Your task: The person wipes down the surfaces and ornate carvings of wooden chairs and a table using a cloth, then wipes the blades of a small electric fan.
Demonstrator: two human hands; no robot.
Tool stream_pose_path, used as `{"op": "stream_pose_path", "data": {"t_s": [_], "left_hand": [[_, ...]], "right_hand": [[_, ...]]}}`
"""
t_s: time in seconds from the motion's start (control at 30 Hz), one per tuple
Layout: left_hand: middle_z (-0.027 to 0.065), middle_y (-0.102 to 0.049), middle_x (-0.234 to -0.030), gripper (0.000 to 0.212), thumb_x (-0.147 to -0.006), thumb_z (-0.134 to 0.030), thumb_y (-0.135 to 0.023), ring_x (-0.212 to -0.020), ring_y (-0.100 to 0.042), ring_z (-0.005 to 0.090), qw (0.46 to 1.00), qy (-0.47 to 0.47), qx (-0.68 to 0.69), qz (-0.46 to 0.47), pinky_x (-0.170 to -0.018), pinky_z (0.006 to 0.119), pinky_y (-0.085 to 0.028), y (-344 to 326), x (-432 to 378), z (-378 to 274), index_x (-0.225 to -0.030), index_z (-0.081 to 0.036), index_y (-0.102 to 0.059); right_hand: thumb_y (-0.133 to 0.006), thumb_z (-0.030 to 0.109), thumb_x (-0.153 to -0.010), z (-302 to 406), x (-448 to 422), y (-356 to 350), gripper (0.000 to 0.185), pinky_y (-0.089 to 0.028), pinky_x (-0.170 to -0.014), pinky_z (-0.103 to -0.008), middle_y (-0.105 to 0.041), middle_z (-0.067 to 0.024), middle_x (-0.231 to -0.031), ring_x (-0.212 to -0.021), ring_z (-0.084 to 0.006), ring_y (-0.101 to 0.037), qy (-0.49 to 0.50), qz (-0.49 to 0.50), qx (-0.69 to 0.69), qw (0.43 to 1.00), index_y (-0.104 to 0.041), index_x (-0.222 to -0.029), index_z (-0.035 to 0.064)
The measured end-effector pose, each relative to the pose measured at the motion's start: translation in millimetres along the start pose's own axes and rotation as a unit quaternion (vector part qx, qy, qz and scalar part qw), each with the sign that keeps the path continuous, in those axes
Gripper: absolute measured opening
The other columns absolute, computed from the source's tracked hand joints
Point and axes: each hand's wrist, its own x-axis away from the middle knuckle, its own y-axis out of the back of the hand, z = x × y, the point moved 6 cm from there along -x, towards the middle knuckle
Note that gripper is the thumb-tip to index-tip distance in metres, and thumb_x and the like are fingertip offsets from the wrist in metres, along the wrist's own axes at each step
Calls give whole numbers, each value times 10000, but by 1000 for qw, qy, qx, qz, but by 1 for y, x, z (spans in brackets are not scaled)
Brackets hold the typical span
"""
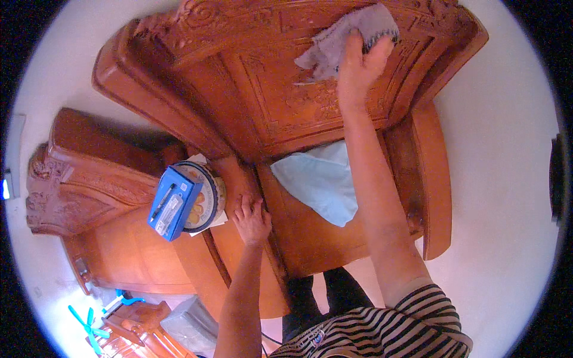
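Note:
My right hand (362,67) presses a grey cloth (331,44) with dark edge stitching against the carved wooden backrest (295,103) of a large chair. Flat on the wooden armrest (237,179) rests my left hand (253,221), its fingers spread and nothing held. A light blue cloth (318,183) lies on the seat below the backrest, partly hidden by my right forearm. Beside my left hand stands a round tin (210,197) with a patterned lid, and a blue box (174,201) with a pen on it lies over the lid.
To the left is another carved wooden seat (125,250). The chair's far armrest (436,179) curves along the right. At the lower left are a blue-bladed fan (89,329), a grey plastic-looking object (190,324) and more wooden furniture (147,331). White paper sticks out under the tin.

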Motion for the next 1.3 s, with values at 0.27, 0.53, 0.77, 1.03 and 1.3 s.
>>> {"op": "stream_pose_path", "data": {"t_s": [0.27, 0.53, 0.77, 1.03, 1.3], "left_hand": [[115, -403, -1411, 396, -762, -255, -599, -1332, -325, 353, 1000, -2, 18, 8, -1022, 551, -296, -1, 2, 1, -1147, -165, -617], [101, -374, -1440, 411, -761, -263, -614, -1322, -325, 353, 999, 33, 20, 36, -1032, 541, -288, 4, 2, 3, -1163, -180, -617], [97, -369, -1443, 412, -760, -267, -631, -1318, -331, 347, 999, 26, 24, 24, -1037, 542, -289, -3, 2, 3, -1163, -182, -619], [111, -386, -1427, 421, -778, -280, -618, -1315, -344, 335, 998, 29, 18, 52, -1031, 539, -316, -4, 1, 4, -1179, -151, -609], [102, -392, -1412, 433, -772, -269, -623, -1308, -348, 328, 999, 20, 26, 39, -1034, 530, -308, 4, 1, 1, -1189, -151, -600]], "right_hand": [[-653, 187, -724, 43, 131, -84, 136, -477, -656, -528, -522, -157, -784, -718, -376, -563, 219, 297, 147, 918, -658, -850, 135], [-691, 207, -714, 78, 60, -50, 323, -493, -710, -507, -550, -161, -932, -838, -384, -576, 198, 223, 132, 945, -566, -992, 99], [-642, 348, -775, 93, 17, -55, 435, -513, -679, -503, -590, -186, -1019, -856, -395, -621, 142, 263, 241, 923, -502, -1050, 41], [-606, 360, -817, 100, 25, -53, 396, -506, -674, -514, -605, -215, -957, -827, -424, -613, 131, 280, 243, 919, -490, -1020, 41], [-644, 275, -805, 87, 44, -63, 312, -491, -679, -518, -587, -242, -924, -772, -424, -600, 150, 274, 173, 934, -522, -992, 58]]}}
